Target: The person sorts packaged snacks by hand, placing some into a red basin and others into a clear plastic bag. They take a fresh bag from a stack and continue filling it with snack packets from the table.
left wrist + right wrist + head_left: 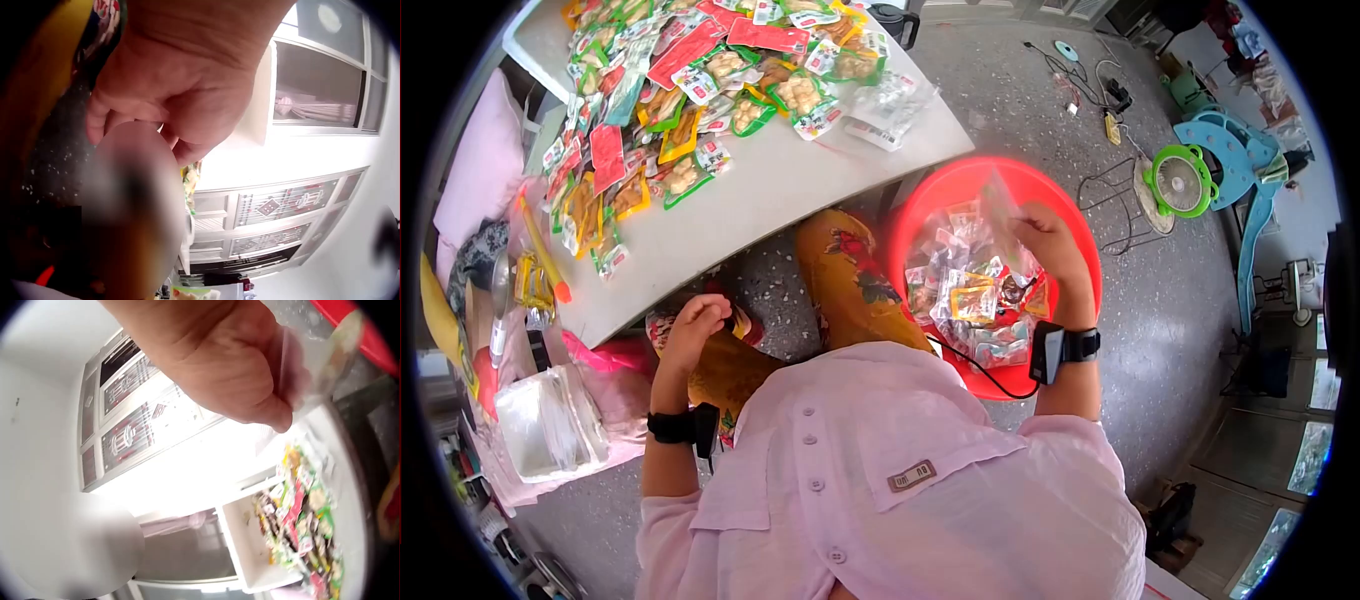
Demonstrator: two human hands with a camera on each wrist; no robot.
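Over the red tub [1082, 200], the right hand [1050, 240] pinches a clear plastic bag [1000, 205]. The right wrist view shows that hand [231, 369] with its thumb and fingers closed on the bag [331, 359], blurred. Below it in the tub lie clear packets and a yellow-edged packet [973, 303]. The left hand [692, 330] hovers above the lap near the table's edge, fingers loosely bent, holding nothing visible; its fingers [103, 119] are partly hidden in the left wrist view. Many coloured snack packets [725, 65] are heaped on the table [800, 180].
Empty-looking clear bags [890, 105] lie at the table's right corner. A white foam box [550, 425] stands at the left. On the floor at the right are a green fan [1182, 182], a wire rack and cables [1080, 75].
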